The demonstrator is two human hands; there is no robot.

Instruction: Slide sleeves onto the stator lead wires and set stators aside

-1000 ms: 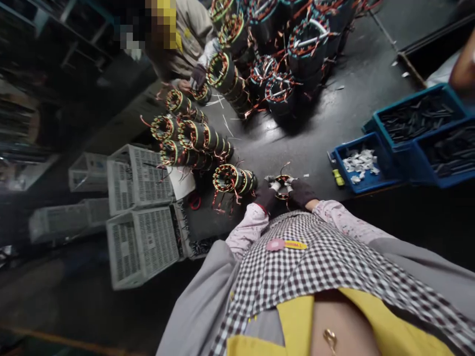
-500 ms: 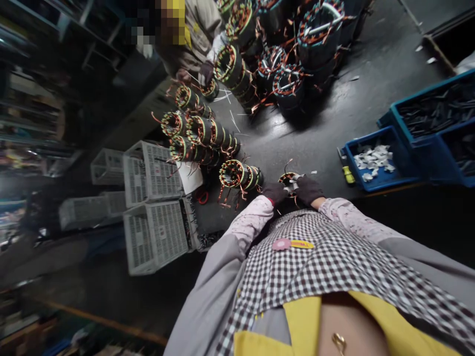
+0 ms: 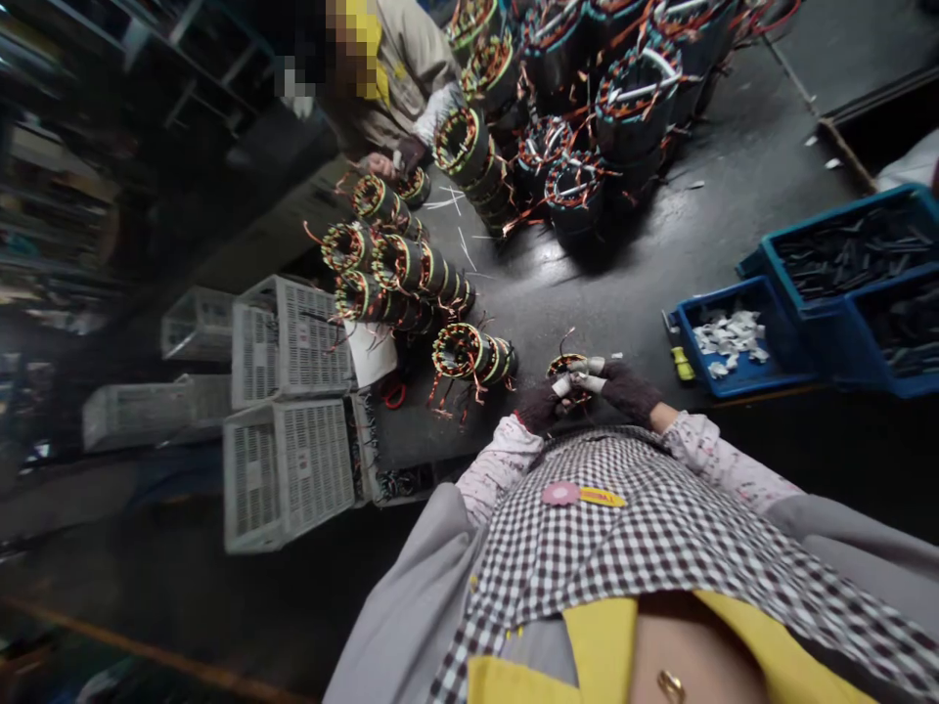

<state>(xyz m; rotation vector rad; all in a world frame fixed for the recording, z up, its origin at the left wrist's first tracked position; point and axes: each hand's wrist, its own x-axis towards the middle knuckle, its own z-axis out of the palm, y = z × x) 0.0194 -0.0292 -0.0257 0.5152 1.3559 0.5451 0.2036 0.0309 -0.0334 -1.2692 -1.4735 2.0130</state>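
Observation:
Close to my apron, at the table's near edge, stands a wound ring core (image 3: 566, 363) with orange wires and yellow-green edging. My left hand (image 3: 544, 403), in a dark glove with white-wrapped fingertips, is closed at the core's near left side. From the right, my right hand (image 3: 620, 387), gloved the same way, reaches over the core with its fingers bent together at the rim. Whatever lies between the fingertips is too small to make out. A short stack of similar cores (image 3: 473, 354) lies just left of my hands.
Several core stacks (image 3: 422, 274) stand left, larger blue-edged ones (image 3: 635, 98) at the back. A person's hand (image 3: 381, 164) works at the far left. Right are a blue tray (image 3: 782, 367) of white pieces, a yellow-handled tool (image 3: 682, 364) and blue bins (image 3: 770, 256). White crates (image 3: 315, 342) stand left.
My right hand has shifted slightly right and its white fingertips now lie across the core. My left hand stays beside the core. The whole view has shifted slightly.

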